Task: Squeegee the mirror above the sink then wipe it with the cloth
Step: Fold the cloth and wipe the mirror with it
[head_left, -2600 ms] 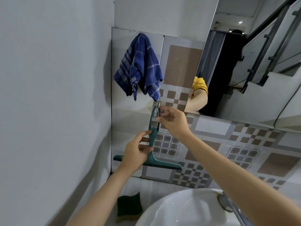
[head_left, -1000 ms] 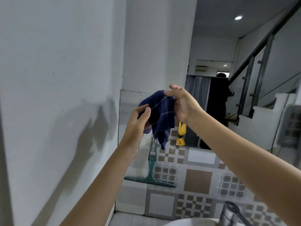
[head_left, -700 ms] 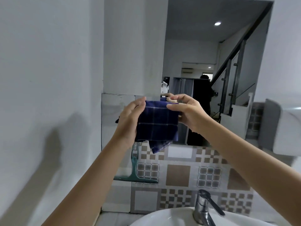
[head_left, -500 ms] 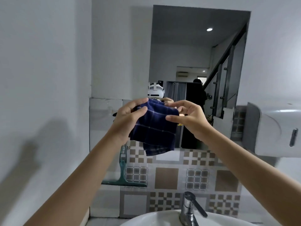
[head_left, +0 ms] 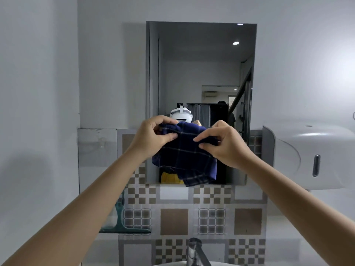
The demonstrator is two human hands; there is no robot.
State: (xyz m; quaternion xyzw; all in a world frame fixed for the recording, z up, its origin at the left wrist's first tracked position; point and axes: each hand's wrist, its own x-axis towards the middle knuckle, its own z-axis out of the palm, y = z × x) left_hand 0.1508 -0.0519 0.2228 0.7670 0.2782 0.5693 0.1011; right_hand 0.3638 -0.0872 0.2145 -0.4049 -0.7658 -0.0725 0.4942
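Gripping cloth (head_left: 185,158) with both hands, left (head_left: 153,138) and right (head_left: 223,145) pinching top edge; should fold flat before wiping mirror (head_left: 201,73).

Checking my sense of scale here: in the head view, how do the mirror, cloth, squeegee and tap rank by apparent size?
1. Mirror
2. Cloth, though nearer the camera
3. Squeegee, partly behind an arm
4. Tap, cut off by the frame

Squeegee (head_left: 123,225) handle behind left forearm; tap (head_left: 196,253) and sink cropped below.
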